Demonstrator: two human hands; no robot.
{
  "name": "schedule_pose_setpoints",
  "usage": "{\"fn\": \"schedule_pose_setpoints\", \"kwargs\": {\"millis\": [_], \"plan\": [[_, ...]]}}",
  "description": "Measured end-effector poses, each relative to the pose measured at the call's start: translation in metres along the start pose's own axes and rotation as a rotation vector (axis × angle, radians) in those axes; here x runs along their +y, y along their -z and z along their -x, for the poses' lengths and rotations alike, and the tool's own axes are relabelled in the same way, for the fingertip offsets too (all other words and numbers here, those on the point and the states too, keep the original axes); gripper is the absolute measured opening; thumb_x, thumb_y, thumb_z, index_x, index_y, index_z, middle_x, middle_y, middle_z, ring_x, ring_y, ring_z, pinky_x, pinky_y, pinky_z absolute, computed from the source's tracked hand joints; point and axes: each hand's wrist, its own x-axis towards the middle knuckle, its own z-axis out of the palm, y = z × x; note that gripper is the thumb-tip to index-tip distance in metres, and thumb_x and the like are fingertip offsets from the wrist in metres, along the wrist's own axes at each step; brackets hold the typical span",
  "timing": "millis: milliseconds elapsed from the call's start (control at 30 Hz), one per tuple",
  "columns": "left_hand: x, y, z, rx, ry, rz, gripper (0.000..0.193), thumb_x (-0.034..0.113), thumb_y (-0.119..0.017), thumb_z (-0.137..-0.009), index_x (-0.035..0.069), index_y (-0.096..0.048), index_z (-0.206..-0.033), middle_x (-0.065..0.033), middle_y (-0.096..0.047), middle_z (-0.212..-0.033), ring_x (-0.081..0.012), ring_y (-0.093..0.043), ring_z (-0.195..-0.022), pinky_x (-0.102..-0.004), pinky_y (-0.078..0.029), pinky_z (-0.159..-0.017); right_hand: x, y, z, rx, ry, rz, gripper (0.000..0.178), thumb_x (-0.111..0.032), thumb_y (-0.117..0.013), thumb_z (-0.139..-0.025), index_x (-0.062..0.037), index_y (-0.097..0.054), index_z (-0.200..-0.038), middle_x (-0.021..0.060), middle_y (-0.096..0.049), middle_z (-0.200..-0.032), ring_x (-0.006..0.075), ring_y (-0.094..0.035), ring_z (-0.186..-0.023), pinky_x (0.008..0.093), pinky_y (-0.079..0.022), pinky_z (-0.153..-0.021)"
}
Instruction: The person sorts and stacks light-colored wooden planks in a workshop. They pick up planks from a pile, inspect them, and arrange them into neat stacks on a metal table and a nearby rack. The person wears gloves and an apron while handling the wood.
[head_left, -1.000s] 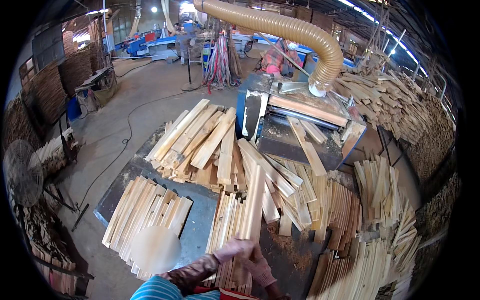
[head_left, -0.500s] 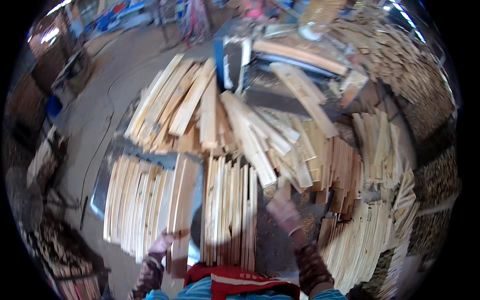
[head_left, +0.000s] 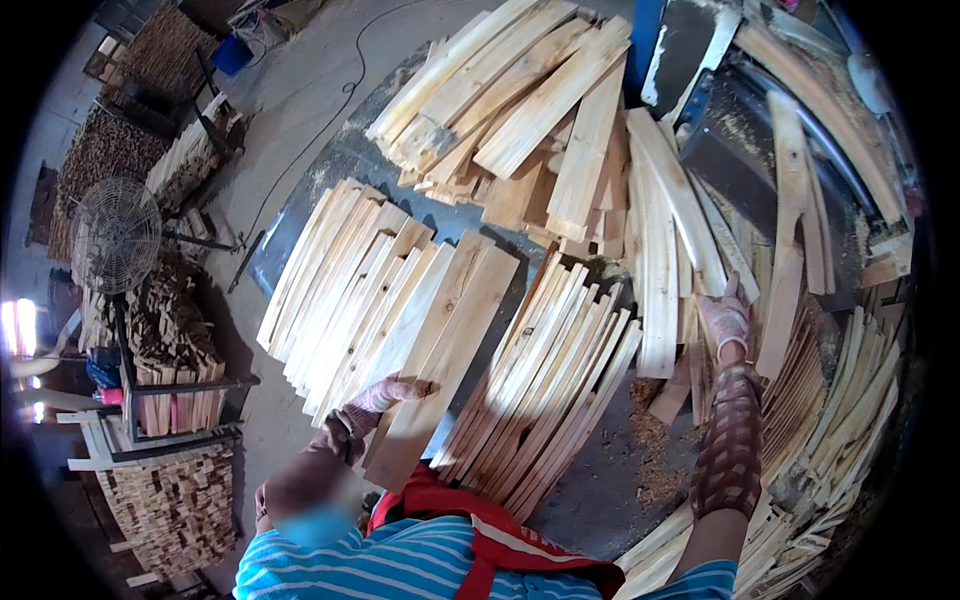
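Observation:
My left hand, in a pale glove, grips the lower part of a wide wooden board, its thumb across the face. This board leans at the right end of a row of boards standing on edge. A second row of narrow boards stands to its right. My right hand, gloved too, is stretched out with fingers apart over loose boards on the right. Whether its fingertips touch one I cannot tell. A larger fanned pile of boards lies beyond both rows.
Sawdust covers part of the dark tabletop. At the far right stands a machine with boards on it. More boards are stacked right. On the left are a caged fan, a wood stack and a floor cable.
The view has turned, so the tables sit higher and tilted and more of the left floor shows. My right hand has reached forward to the loose boards. My left hand stays on its board.

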Motion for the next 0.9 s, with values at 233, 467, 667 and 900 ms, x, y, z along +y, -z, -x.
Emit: {"fn": "schedule_pose_setpoints", "kwargs": {"millis": [233, 467, 667, 900], "plan": [[-0.007, 0.000, -0.012, -0.007, -0.046, -0.039, 0.047, 0.029, -0.067, -0.093, -0.003, -0.062, -0.128, -0.0113, -0.065, -0.127, -0.0175, -0.059, -0.118, -0.0305, -0.042, -0.106, -0.004, -0.005, 0.074, -0.025, 0.084, -0.311, 0.070, -0.034, -0.074, -0.077, -0.0042, -0.051, -0.136, 0.0220, -0.063, -0.123, 0.0374, -0.062, -0.111, 0.0422, -0.048, -0.097], [-0.036, 0.017, -0.040, 0.095, 0.155, 0.089, 0.062, 0.024, -0.079, -0.085, 0.001, -0.054, -0.136, -0.0074, -0.067, -0.120, -0.0161, -0.062, -0.109, -0.0296, -0.048, -0.097, 0.046, -0.055, 0.269, 0.398, 0.033, -0.186, 0.058, -0.027, -0.078, -0.072, -0.0069, -0.059, -0.123, 0.0182, -0.062, -0.110, 0.0351, -0.060, -0.102, 0.0464, -0.050, -0.089], [-0.014, -0.062, -0.073, 0.170, 0.095, -0.400, 0.065, 0.039, -0.077, -0.085, 0.003, -0.056, -0.135, -0.0084, -0.069, -0.116, -0.0195, -0.065, -0.108, -0.0349, -0.051, -0.093, 0.064, -0.086, 0.363, 0.343, -0.104, -0.109, 0.096, -0.043, -0.084, -0.066, -0.0070, -0.040, -0.143, 0.0213, -0.051, -0.135, 0.0446, -0.049, -0.121, 0.0551, -0.044, -0.099], [0.037, -0.135, -0.067, 0.412, -0.026, -0.777, 0.065, 0.035, -0.077, -0.082, 0.006, -0.054, -0.135, -0.0151, -0.063, -0.126, -0.0187, -0.060, -0.114, -0.0361, -0.053, -0.088, 0.033, -0.091, 0.387, 0.503, -0.093, -0.370, 0.085, -0.039, -0.083, -0.066, -0.0059, -0.046, -0.135, 0.0213, -0.060, -0.116, 0.0413, -0.058, -0.105, 0.0527, -0.047, -0.088]]}}
